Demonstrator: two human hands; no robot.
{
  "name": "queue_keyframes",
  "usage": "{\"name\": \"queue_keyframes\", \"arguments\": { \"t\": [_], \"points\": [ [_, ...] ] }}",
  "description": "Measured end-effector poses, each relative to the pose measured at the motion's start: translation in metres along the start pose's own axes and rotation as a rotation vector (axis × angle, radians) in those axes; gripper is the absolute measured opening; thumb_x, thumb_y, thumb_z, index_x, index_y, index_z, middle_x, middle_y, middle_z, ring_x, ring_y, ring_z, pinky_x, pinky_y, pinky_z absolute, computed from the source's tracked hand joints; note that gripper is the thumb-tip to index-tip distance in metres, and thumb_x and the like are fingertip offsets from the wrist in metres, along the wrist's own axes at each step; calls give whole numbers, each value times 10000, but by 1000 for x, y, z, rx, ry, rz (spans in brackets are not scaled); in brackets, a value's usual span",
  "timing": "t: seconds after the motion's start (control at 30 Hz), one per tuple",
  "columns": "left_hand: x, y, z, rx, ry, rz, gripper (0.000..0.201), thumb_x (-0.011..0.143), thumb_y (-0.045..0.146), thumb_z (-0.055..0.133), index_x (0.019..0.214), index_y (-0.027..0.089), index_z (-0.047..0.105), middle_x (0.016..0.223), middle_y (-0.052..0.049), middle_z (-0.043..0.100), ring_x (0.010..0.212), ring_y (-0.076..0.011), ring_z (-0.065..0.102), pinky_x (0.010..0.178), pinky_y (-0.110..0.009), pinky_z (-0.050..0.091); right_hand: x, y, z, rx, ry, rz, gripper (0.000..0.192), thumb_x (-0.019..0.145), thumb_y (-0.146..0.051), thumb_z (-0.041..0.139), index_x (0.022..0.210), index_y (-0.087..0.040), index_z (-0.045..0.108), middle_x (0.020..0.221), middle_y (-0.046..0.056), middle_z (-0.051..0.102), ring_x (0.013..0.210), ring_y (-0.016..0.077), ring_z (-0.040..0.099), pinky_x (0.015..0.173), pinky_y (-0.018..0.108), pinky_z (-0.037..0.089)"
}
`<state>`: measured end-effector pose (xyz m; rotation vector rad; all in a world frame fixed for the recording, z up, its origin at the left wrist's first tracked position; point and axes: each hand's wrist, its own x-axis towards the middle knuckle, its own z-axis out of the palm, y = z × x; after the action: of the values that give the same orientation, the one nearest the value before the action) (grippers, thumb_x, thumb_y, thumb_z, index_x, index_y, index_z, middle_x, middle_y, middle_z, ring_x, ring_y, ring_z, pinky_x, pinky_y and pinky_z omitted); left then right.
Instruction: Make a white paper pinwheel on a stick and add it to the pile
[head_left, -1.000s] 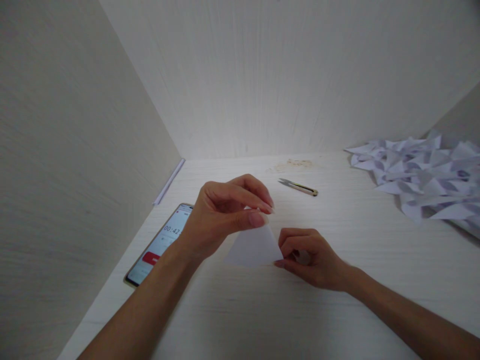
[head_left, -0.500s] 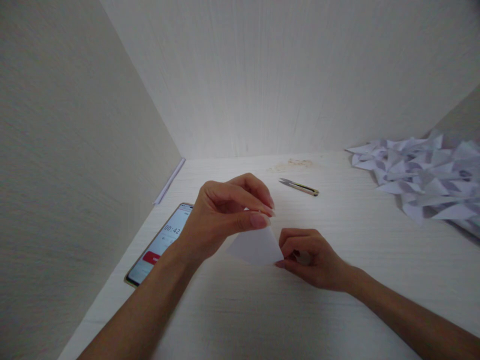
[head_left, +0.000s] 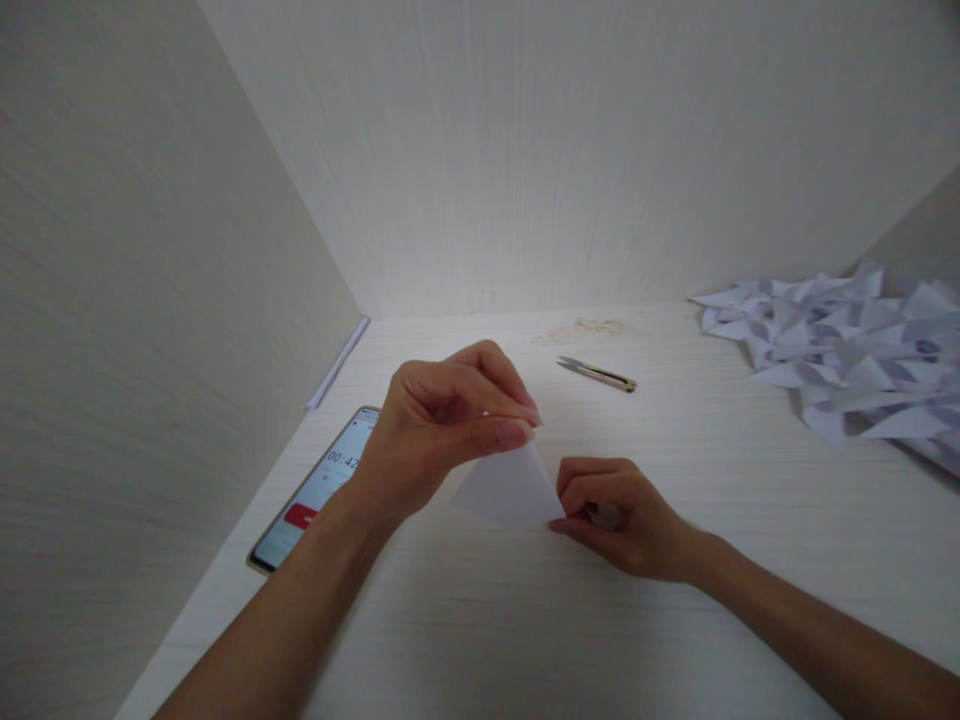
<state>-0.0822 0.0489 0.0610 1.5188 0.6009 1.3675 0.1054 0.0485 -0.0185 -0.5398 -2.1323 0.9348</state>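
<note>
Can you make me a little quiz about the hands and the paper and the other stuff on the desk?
1. True or false: both hands touch the white paper triangle.
2. Which thing lies beside the left hand? A) the phone B) the small snips C) the pile of folded papers
3. Fill in: the right hand pinches the triangle at its lower ____ corner.

Key
1. True: the left hand pinches the top tip, the right hand the lower corner.
2. A. The phone lies on the desk by the left wrist, its screen lit with a timer.
3. right
</note>
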Motion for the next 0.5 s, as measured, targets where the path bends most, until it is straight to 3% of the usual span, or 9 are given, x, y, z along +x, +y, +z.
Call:
{"name": "queue_keyframes", "arguments": {
  "t": [0.27,0.5],
  "points": [
    [3,-1,7,-19,208,-89,81,601,180,712,532,194,671,593,3,580,602,-93,543,617,-243,440,3,-1,-4,-63,24,92,315,767,-182,524,496,-176,364,541,-25,399,445,58,336,394,191,253],
    [9,-19,1,-11,508,-226,84,524,173,726,503,161,645,553,9,615,562,-75,536,546,-194,401,11,2,-14,-61,-34,256,313,735,-220,533,476,-176,364,526,-32,383,460,68,344,424,204,260]
  ]
}}
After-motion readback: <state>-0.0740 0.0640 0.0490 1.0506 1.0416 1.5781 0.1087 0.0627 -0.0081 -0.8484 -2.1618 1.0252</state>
